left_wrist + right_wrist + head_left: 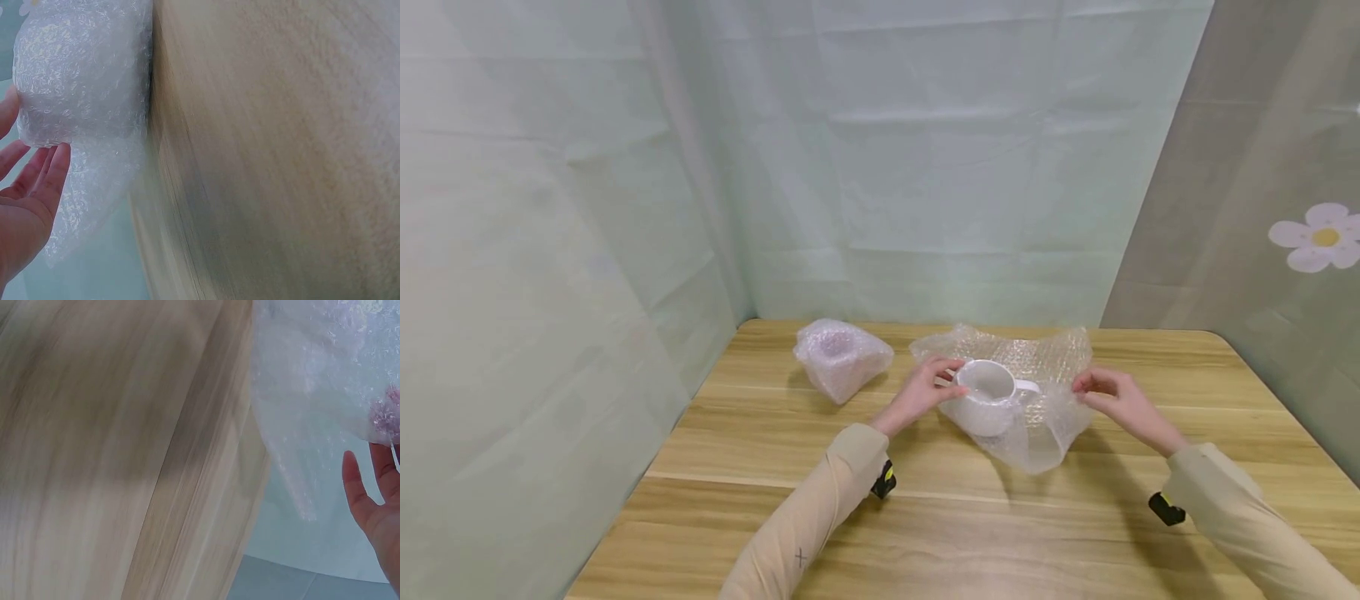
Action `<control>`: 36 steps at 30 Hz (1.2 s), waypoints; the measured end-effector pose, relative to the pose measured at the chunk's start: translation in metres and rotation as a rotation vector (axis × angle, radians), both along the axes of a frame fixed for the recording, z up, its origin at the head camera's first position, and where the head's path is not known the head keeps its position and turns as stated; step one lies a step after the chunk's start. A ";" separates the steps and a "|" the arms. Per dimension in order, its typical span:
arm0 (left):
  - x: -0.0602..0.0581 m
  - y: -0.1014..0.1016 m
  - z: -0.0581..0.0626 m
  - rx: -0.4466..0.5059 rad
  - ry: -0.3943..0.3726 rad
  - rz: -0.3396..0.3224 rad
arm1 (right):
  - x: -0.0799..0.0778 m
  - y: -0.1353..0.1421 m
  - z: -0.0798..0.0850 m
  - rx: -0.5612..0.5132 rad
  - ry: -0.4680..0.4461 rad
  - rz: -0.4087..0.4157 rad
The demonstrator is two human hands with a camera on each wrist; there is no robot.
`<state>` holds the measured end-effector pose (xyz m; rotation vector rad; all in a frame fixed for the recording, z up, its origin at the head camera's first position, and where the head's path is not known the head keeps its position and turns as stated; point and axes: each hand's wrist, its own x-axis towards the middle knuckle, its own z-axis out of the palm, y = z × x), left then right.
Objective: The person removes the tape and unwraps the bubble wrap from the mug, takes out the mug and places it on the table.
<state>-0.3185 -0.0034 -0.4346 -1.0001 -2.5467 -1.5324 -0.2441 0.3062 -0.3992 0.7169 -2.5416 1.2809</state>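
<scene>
Your left hand [927, 389] is clamped on the left side of the white mug [987, 383], thumb and fingers bent about it near the rim. The mug sits near the middle of the table's [970, 542] far edge, its mouth facing up and uncovered, its handle pointing toward the right edge. A sheet of bubble wrap [1022, 354] lies beneath and behind it, comes up around its lower body, and spreads back to the far edge; a loose flap hangs on the near side. Your right hand [1116, 398] pinches the right margin of that sheet, thumb and fingertips together on the plastic, just beyond the handle. Well apart from your right hand, toward the far left corner, a bubble-wrapped bundle [842, 362] rests on the wood; what is inside is too veiled to make out. Your light sleeves [808, 517] reach to both wrists, with a dark device [883, 481] under the left one. Pale curtains [925, 183] stand behind the table, and a white flower [1326, 237] shows beyond its right edge.
</scene>
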 end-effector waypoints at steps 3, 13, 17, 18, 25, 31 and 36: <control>0.000 0.000 0.001 -0.008 0.003 0.004 | -0.003 0.009 -0.005 0.012 -0.032 -0.023; 0.000 0.002 -0.001 -0.003 -0.010 0.008 | -0.004 0.021 -0.009 0.109 -0.073 -0.124; 0.002 0.001 -0.002 -0.001 -0.009 0.012 | -0.003 0.022 -0.009 0.074 -0.064 -0.086; 0.006 0.001 0.003 0.009 -0.015 0.008 | -0.003 0.023 -0.009 0.049 -0.066 -0.060; 0.001 0.002 -0.003 -0.001 -0.014 0.012 | -0.006 0.034 -0.010 -0.033 -0.110 0.115; 0.001 0.001 -0.002 -0.007 -0.016 0.014 | -0.004 0.051 -0.012 -0.009 -0.140 0.290; 0.001 0.000 -0.001 -0.011 -0.006 0.009 | 0.000 0.061 -0.014 0.016 -0.171 0.369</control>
